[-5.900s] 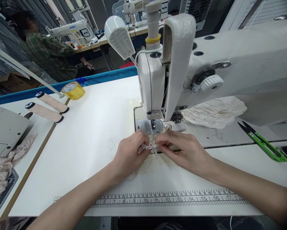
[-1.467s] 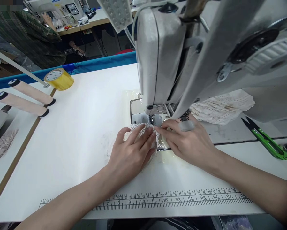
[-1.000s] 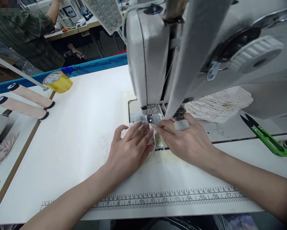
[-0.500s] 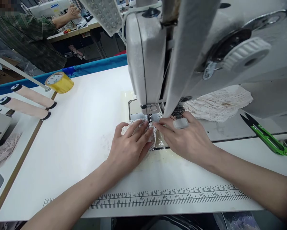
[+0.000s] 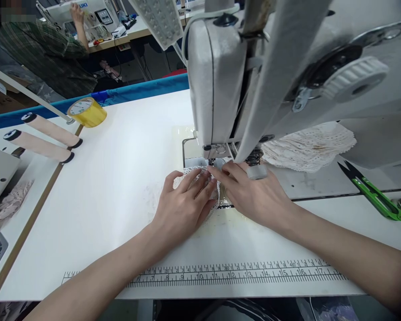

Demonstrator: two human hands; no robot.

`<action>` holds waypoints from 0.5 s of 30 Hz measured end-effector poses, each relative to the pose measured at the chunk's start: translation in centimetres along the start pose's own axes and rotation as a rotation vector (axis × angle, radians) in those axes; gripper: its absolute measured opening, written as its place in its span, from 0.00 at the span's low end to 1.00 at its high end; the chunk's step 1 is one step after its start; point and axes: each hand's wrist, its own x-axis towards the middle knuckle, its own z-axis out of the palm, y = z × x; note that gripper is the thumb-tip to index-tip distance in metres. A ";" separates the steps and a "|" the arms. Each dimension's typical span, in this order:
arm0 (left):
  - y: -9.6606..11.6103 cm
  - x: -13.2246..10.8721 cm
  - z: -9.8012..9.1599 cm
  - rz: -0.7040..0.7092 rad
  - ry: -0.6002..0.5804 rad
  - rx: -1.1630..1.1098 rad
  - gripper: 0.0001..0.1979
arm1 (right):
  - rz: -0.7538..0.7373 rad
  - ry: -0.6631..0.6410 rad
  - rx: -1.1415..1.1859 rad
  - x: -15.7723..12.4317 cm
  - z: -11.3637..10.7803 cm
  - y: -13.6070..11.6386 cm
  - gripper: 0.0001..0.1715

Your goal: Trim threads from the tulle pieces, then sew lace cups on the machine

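A piece of white lace [image 5: 179,180] lies under the presser foot [image 5: 211,163] of a sewing machine [image 5: 217,84]. My left hand [image 5: 186,203] rests on the lace, palm down, fingers spread over it and pressing it to the machine bed. From the other side, my right hand [image 5: 254,189] reaches in just below the needle area, its index fingertip at the lace edge beside my left fingers. Its fingers are drawn together on that edge; the thumb is mostly hidden. Much of the lace is covered by my hands.
A stack of lace pieces [image 5: 312,145] lies behind my right hand, with green thread snips [image 5: 376,194] to its right. Yellow tape [image 5: 87,112] and thread cones [image 5: 39,146] are at left. A ruler [image 5: 217,276] runs along the table front. Another person [image 5: 36,58] works beyond.
My right index finger has moved left towards my left fingertips. The whole view has shifted slightly. The other person's hand has moved left and up at the far machine.
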 end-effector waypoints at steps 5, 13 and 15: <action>0.0 0.0 0.0 -0.004 0.000 -0.004 0.15 | -0.029 0.042 -0.036 -0.1 0.0 0.4 0.22; -0.1 -0.2 0.2 -0.014 0.011 -0.002 0.15 | -0.040 0.073 -0.029 -0.2 0.0 0.7 0.22; -0.1 -0.2 0.3 -0.017 0.017 -0.001 0.15 | -0.048 0.090 -0.007 -0.2 -0.1 0.7 0.21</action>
